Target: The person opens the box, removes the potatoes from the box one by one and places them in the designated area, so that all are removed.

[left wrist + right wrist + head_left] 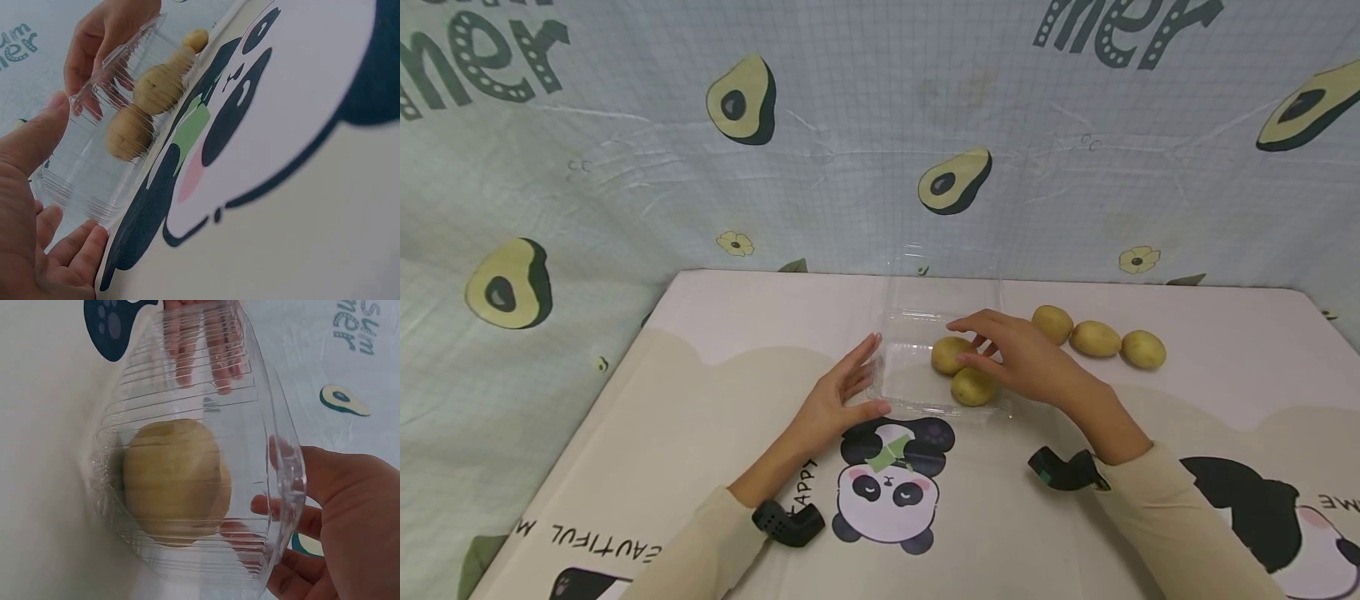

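A clear plastic clamshell box (910,392) lies on the table with its lid (943,283) standing open at the back. Two potatoes (950,354) (973,387) lie inside it; they also show as potatoes (128,132) (172,478) through the ribbed wall in both wrist views. My left hand (865,383) rests with straight fingers against the box's left end, thumb along the front edge. My right hand (973,342) reaches over the right rim, and its lightly curved fingertips (269,506) touch the potatoes. It grips nothing that I can see.
Three more potatoes (1052,323) (1095,338) (1144,349) lie in a row on the table, right of the box. The tablecloth carries a panda print (887,492) near the front. An avocado-print cloth (880,167) hangs behind the table's far edge.
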Available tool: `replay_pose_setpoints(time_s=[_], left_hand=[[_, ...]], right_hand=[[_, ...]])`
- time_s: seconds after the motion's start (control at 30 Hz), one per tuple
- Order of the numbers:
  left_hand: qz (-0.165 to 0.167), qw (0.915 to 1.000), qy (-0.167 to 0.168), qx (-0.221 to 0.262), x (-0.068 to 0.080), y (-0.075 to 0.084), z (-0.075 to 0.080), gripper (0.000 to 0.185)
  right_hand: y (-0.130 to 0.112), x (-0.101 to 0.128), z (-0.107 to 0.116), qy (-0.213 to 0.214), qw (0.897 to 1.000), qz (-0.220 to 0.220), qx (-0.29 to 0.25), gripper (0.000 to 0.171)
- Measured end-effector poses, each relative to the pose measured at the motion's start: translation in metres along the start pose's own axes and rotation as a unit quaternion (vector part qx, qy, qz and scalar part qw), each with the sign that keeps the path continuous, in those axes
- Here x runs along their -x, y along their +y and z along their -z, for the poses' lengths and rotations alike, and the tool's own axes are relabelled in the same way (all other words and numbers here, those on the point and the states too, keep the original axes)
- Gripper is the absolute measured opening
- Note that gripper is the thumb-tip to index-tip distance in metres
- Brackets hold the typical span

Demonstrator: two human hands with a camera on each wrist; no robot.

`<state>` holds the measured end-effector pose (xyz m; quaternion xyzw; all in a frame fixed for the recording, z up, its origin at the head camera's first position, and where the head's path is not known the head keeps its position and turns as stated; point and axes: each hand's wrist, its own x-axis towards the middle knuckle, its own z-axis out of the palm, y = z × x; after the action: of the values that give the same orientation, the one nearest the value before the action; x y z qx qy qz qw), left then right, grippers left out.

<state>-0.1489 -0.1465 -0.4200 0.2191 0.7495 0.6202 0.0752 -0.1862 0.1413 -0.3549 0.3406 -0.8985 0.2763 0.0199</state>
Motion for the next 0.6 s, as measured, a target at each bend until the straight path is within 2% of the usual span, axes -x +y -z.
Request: replay_pose_setpoints(time_s=[0.23, 0.4, 0.6], left_hand=[[-0.001, 1.0, -0.001, 0.003, 0.001, 0.001, 0.0, 0.086], [0.003, 1.0, 0.0, 0.006, 0.0, 0.002, 0.0, 0.088], [0.003, 1.0, -0.001, 0.008, 0.0, 0.001, 0.0, 0.09]], right_hand=[[-0.004, -0.003, -0.001, -0.003, 0.999, -0.014, 0.03, 0.042], [-0.005, -0.007, -0.004, -0.008, 1.0, -0.016, 0.002, 0.043], [-0.007, -0.011, -0.008, -0.019, 1.0, 0.002, -0.024, 0.042]])
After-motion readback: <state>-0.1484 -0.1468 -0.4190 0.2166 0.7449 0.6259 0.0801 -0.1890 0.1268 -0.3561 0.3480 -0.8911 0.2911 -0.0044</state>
